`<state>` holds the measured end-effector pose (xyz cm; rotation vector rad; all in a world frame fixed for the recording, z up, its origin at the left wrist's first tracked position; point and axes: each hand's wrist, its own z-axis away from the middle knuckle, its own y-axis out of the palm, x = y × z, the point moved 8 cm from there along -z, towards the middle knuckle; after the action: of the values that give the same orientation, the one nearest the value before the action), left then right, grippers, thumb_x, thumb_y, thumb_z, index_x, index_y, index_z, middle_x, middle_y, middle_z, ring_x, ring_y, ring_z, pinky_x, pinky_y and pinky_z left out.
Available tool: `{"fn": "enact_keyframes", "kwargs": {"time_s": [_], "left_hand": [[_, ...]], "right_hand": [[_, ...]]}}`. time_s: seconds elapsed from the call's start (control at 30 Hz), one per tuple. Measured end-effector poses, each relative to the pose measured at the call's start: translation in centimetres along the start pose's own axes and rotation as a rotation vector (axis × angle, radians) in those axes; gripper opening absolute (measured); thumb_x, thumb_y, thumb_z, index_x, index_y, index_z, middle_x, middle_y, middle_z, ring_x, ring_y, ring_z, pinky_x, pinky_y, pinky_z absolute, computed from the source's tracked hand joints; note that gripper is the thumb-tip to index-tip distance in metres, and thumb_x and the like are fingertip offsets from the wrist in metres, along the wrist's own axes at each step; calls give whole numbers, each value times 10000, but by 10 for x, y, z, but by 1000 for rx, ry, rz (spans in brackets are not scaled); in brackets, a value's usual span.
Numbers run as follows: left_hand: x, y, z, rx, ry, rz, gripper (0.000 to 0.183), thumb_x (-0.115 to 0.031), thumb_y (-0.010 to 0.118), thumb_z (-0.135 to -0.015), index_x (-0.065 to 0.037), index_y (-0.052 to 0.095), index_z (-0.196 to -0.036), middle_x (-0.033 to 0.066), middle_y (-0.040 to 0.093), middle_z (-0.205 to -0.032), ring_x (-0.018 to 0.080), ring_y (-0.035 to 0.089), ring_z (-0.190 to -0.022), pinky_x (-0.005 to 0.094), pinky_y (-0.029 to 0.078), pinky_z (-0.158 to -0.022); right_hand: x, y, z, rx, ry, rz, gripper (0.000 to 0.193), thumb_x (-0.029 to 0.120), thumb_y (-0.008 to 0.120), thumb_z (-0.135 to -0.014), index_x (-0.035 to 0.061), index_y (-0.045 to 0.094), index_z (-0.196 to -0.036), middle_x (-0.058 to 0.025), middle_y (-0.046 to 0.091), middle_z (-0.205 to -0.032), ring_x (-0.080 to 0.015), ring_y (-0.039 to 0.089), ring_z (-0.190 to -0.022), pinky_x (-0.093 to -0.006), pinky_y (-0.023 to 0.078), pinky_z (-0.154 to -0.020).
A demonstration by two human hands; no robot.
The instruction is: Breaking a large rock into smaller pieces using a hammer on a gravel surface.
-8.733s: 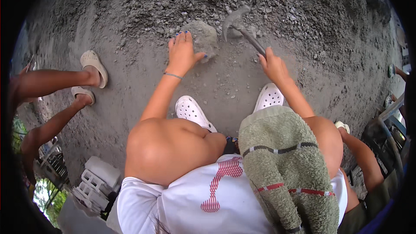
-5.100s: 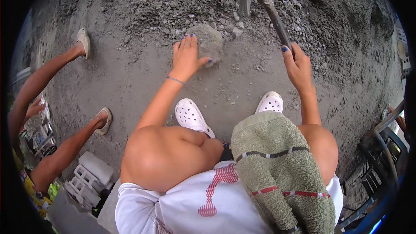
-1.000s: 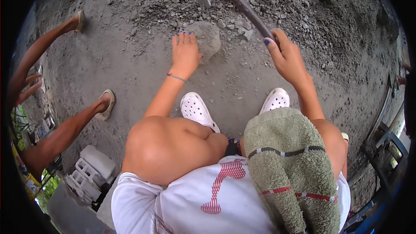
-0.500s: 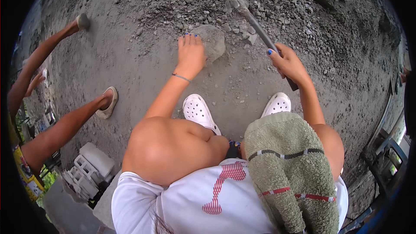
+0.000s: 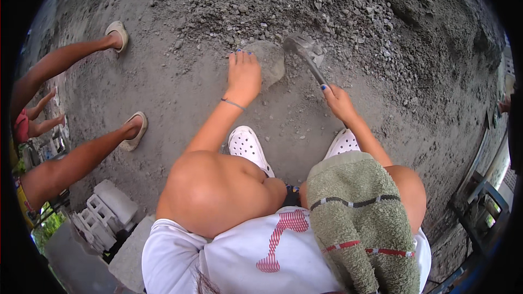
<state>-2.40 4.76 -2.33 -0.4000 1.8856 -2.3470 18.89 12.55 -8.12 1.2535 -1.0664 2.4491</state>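
Observation:
My right hand (image 5: 342, 103) is closed round the handle of a hammer (image 5: 315, 69), and the hammer's head is low, beside the right edge of a big grey rock (image 5: 271, 64). Pale broken stones (image 5: 316, 54) lie right by the hammer's head, partly hidden by it. My left hand (image 5: 244, 78) rests against the rock's left side, its fingers stretched out and side by side. What lies under its fingertips cannot be seen.
A bank of crushed gravel (image 5: 348, 5) spreads beyond the rock. At the left, another person's legs (image 5: 81, 155) stand in pale shoes. Hollow concrete blocks (image 5: 101, 218) lie at lower left, and a dark metal frame (image 5: 485, 201) stands at right. A green towel (image 5: 359, 212) hangs over my lap.
The hammer's head has come down and nearer, beside the rock; my right hand has moved left and closer to me. The other person's far foot has shifted right. My left hand stays at the rock.

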Motion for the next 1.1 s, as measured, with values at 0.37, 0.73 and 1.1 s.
{"fn": "enact_keyframes", "kwargs": {"time_s": [0.37,0.73,1.1], "left_hand": [[-10,-3,-6,-46,46,55,554,-224,636,-633,48,468,-1086,193,482,-1117,299,394,-1109,424,232,-953],[-22,5,-10,-78,93,46,478,-161,567,-666,73,472,-1073,216,491,-1099,314,403,-1097,427,226,-956],[-1,-3,3,29,10,26,610,-254,691,-599,42,464,-1081,182,482,-1115,282,396,-1106,411,235,-957]], "right_hand": [[114,-68,23,-94,-250,-376,317,326,455,-852,16,497,-805,-25,390,-530,-97,376,-504,-260,332,-472],[23,-35,22,-27,176,-78,404,372,431,-837,-1,499,-697,-71,432,-530,-150,398,-502,-319,351,-483],[35,-2,3,-117,-39,-77,331,313,470,-836,-5,498,-744,-103,483,-532,-197,470,-484,-326,376,-482]]}}
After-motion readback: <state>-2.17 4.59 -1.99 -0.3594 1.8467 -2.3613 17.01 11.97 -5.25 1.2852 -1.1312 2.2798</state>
